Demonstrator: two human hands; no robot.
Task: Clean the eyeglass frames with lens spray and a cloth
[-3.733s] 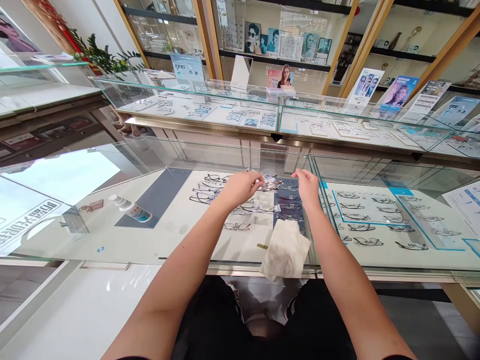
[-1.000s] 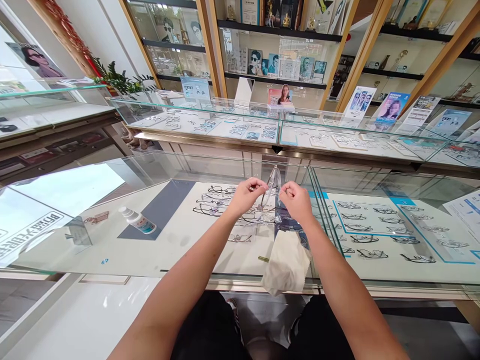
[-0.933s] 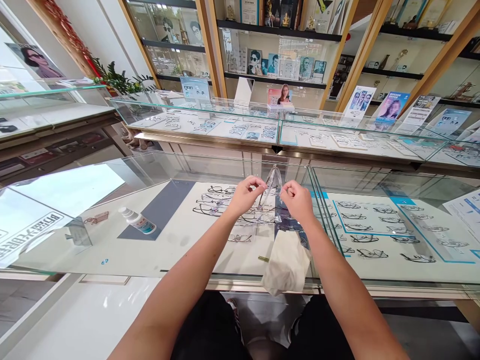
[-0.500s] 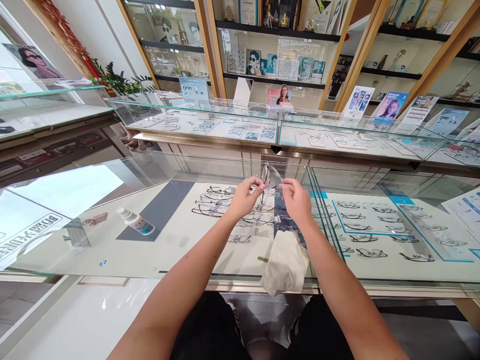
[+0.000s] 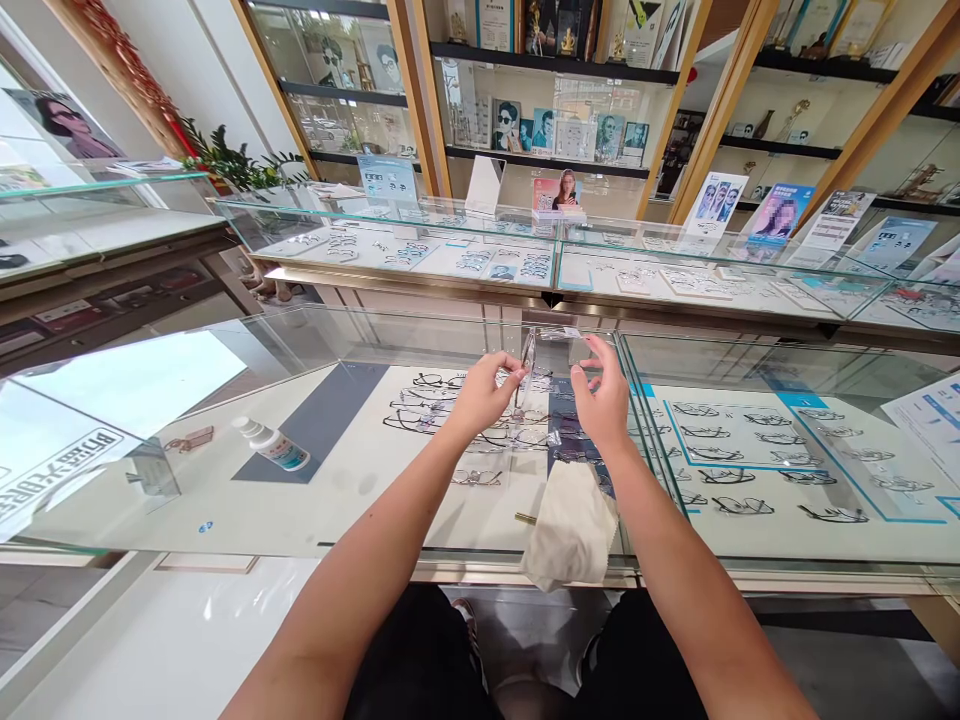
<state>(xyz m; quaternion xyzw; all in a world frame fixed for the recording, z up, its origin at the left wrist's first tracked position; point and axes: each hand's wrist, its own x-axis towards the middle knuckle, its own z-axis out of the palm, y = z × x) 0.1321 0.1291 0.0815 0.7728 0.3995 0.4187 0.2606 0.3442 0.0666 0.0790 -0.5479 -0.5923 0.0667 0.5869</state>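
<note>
My left hand [image 5: 486, 392] pinches a pair of eyeglasses [image 5: 530, 352] above the glass counter, thumb against fingertips. The glasses are held on edge, with one temple arm [image 5: 561, 332] stretched out to the right; it looks clear or pale. My right hand [image 5: 604, 392] has its thumb and fingers apart. Its index fingertip is at the end of that temple arm, and whether it touches I cannot tell. Below the right hand, a cream cloth [image 5: 571, 525] lies draped over the counter's front edge. A small brass-coloured rod [image 5: 526, 518] sticks out beside the cloth.
A white spray bottle [image 5: 271, 443] lies tilted on the left of the glass counter [image 5: 262, 520]. Under the glass are rows of eyeglass frames [image 5: 742, 507]. Behind stands another display counter [image 5: 420, 275] with upright cards, and shelves rise beyond it.
My right hand has spread its fingers from a pinch and shifted slightly right. The temple arm has swung up to nearly level. My left hand keeps its hold on the glasses.
</note>
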